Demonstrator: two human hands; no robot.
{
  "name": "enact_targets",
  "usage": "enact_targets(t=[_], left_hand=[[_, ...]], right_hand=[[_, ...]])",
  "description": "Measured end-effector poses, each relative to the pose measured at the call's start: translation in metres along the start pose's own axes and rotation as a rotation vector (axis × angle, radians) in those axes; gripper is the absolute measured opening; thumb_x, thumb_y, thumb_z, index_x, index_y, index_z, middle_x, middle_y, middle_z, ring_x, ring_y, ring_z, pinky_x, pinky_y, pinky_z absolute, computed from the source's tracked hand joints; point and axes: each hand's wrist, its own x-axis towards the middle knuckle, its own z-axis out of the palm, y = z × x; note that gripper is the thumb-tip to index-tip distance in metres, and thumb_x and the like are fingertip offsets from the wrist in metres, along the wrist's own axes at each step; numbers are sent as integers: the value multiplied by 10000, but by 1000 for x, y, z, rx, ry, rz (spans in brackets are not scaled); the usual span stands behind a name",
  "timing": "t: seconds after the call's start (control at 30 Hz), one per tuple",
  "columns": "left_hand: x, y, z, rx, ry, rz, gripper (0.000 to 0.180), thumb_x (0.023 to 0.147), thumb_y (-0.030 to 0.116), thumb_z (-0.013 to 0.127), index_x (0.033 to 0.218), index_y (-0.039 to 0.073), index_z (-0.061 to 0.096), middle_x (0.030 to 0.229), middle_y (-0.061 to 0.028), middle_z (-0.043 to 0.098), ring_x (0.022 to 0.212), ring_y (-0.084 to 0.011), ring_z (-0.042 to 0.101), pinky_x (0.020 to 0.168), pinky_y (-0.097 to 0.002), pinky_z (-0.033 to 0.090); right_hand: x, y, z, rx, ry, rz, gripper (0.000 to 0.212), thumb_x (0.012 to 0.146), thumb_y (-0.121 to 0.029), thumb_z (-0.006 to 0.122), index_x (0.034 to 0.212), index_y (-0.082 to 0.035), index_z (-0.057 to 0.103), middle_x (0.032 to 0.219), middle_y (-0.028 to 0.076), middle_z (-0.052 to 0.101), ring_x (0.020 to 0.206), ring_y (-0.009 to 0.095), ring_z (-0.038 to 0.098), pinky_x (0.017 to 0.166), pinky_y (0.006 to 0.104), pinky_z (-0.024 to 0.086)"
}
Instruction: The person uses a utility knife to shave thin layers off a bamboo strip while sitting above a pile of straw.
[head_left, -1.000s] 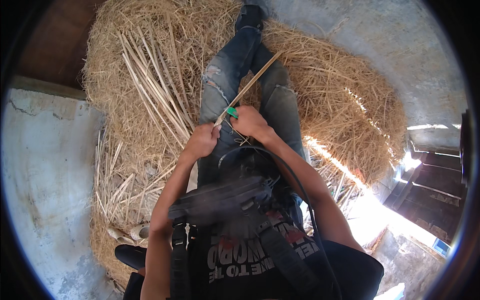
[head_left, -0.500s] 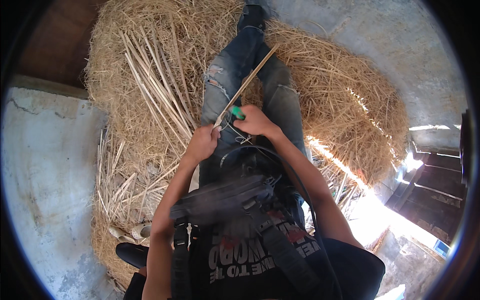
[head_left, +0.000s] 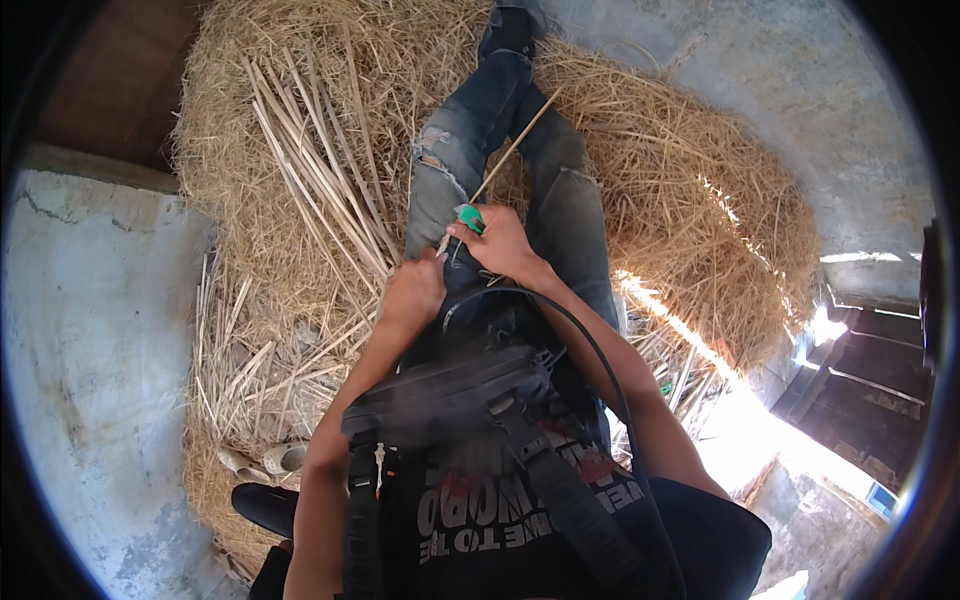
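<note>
Between both hands' fingers [head_left: 462, 232]: straw stalk [head_left: 512, 146], gripped.

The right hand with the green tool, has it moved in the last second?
No real shift. The right hand still grips the green tool against the thin stalk over the lap, at the same spot between the jeans legs.

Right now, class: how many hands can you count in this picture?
2: the left hand grips the stalk's near end; the right hand holds a green-handled tool against it. None seem hidden.
</note>
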Motion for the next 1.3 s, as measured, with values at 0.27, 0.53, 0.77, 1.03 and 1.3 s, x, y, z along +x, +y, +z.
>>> enact_targets(t=[0.27, 0.53, 0.77, 1.03, 1.3], left_hand=[[18, -31, 5, -206, -71, 149, 297, 1042, 197, 502, 966, -39, 666, 862, -288, 704, 889, -480, 702, 800, -537, 557], [1, -52, -30, -471, -378, -140, 499, 1084, 372, 487, 847, -30, 663, 812, -231, 690, 790, -411, 681, 754, -452, 521], [-79, -104, -53, -363, -304, -132, 472, 1085, 369, 513, 883, -34, 655, 769, -229, 677, 768, -418, 676, 740, -459, 518], [-125, -141, -64, -291, -314, -124, 401, 1093, 299, 484, 958, -45, 642, 783, -211, 682, 771, -382, 689, 731, -441, 524], [-119, -140, -64, -269, -298, -103, 380, 1087, 289, 486, 976, -50, 618, 774, -233, 669, 765, -436, 673, 715, -468, 517]], right_hand=[[-21, -50, -6, 164, -371, -129, 240, 860, -220, 798, 1016, -43, 751, 746, 167, 673, 686, 375, 641, 690, 430, 514], [-15, -3, -25, -255, 118, 240, 349, 907, -331, 725, 991, 8, 711, 938, 240, 728, 906, 440, 707, 805, 502, 557], [22, 35, -56, -484, 142, 373, 354, 936, -328, 667, 997, 17, 717, 1007, 276, 721, 1001, 456, 698, 889, 537, 566], [54, 47, -76, -532, 91, 489, 335, 926, -274, 671, 1046, 33, 730, 1063, 265, 732, 1048, 439, 702, 919, 522, 571], [57, 51, -76, -536, 92, 433, 331, 918, -267, 676, 1015, 44, 734, 1063, 274, 724, 1053, 444, 690, 929, 511, 563]])
